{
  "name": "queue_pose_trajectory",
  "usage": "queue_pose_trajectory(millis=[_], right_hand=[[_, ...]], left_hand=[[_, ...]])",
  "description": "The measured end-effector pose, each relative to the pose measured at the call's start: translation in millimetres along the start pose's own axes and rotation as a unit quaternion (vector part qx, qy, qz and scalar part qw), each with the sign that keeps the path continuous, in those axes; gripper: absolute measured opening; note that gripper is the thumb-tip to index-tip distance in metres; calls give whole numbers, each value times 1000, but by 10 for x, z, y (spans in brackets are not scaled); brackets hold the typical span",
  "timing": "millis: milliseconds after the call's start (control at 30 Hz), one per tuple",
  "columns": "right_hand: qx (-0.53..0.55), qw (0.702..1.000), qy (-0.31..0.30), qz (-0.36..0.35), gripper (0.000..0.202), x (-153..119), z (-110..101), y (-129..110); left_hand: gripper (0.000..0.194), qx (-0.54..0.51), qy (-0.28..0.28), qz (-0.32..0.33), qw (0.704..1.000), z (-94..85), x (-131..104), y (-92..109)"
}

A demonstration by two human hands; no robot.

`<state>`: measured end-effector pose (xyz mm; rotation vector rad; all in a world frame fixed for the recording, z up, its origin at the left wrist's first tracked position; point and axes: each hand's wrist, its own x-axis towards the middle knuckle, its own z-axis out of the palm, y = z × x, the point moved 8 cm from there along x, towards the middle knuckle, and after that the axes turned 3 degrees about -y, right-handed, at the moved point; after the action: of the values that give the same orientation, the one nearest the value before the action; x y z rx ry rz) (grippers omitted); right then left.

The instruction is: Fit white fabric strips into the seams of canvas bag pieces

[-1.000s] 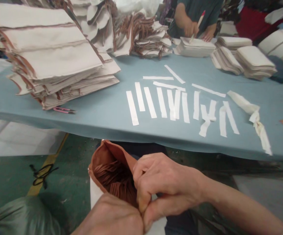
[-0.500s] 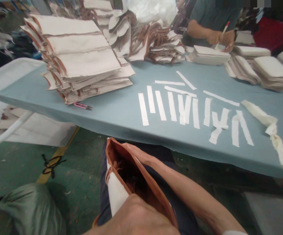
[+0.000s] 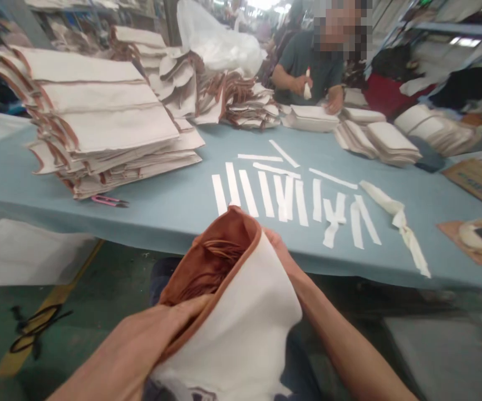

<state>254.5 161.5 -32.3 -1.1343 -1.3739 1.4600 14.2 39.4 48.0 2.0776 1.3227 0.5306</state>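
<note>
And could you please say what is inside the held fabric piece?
Brown strands or folds show; the left hand seems inside. Its fingers and the bottom of the fabric piece are hidden.

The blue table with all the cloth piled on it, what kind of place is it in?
It looks like a sewing workshop, perhaps in a factory. You can see a tall stack of pale, brown-edged pieces, small pink snips and a brown-lined pouch being held.

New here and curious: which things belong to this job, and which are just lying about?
Seem part of the job:
brown-and-white cloth piece, between left hand and right hand
stacked brown-edged panels, similarly coloured

Seem just lying about:
pink snips
black cord
white strips, though use unclear
</note>
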Motion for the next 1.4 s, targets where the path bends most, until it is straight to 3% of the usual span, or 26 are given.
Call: queue_pose_trajectory(millis=[67,167,233,300,367,433,533,633,700,833,1000,1200,1400], right_hand=[[-21,999,20,-26,62,-112,-144,-296],[-143,980,38,-135,42,-336,-114,-738],[-269,928,42,-253,29,-515,72,-968],[-349,868,43,-351,26,-681,288,-1049],[-368,844,41,-387,27,-768,422,-989],[-352,864,31,-359,26,-773,460,-852],[-288,918,-4,-273,25,-742,452,-662],[-178,966,-55,-177,29,-669,459,-602],[-106,983,-88,-124,32,-582,484,-629],[-8,983,-178,-33,39,-398,600,-640],[102,955,-271,64,53,-344,739,-524],[76,963,-252,62,46,-297,776,-458],[-68,981,-165,-74,17,-232,744,-534]], left_hand=[[70,-28,-4,-12,1000,-113,123,-55],[56,-106,-15,-35,994,-206,381,2],[46,-148,-2,-44,988,-250,538,71],[37,-176,6,-44,983,-251,635,110],[33,-202,4,-47,978,-210,658,84],[32,-219,5,-57,974,-160,627,8],[29,-233,11,-69,970,-97,571,-80],[26,-238,5,-72,969,-33,574,-52],[25,-236,-11,-69,969,16,596,19],[25,-250,-22,-57,966,56,628,144],[29,-247,-36,-50,967,67,663,160],[33,-200,3,-29,979,-13,714,170],[30,-157,66,-55,984,-66,678,91]])
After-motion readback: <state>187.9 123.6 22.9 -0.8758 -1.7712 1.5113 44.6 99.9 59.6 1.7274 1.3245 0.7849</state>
